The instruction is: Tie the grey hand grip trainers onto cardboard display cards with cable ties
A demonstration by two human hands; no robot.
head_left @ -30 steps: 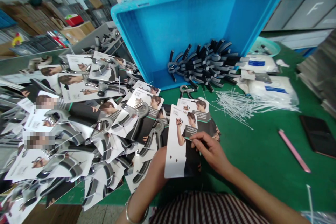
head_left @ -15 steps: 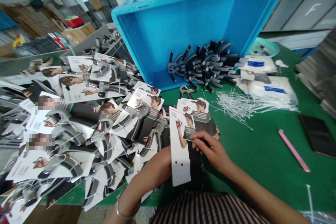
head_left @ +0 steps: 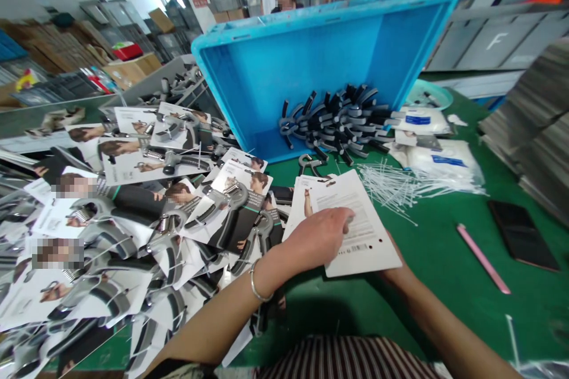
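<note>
A white backing card [head_left: 355,201] with printed text and small holes shows its back side in front of me. My left hand [head_left: 317,238], a bracelet at its wrist, lies across this card with its fingers curled together; whatever they may pinch is hidden. From beneath the card's lower right edge, my right hand [head_left: 393,272] grips it, most of its fingers out of sight. Another card [head_left: 293,207] lies partly under the left hand. To the left spreads a heap of hand grippers [head_left: 231,204] fastened on printed cards.
A blue crate [head_left: 302,65] tipped on its side holds several loose hand grippers [head_left: 342,118]. White cable ties [head_left: 391,186] lie beside plastic bags [head_left: 444,160]. A pink strip [head_left: 482,257] and a dark phone [head_left: 522,234] are on the right. Grey cardboard [head_left: 533,124] is stacked beyond.
The card has been turned from its picture side to its text side. My left hand has come from behind it to over it; my right hand has moved underneath.
</note>
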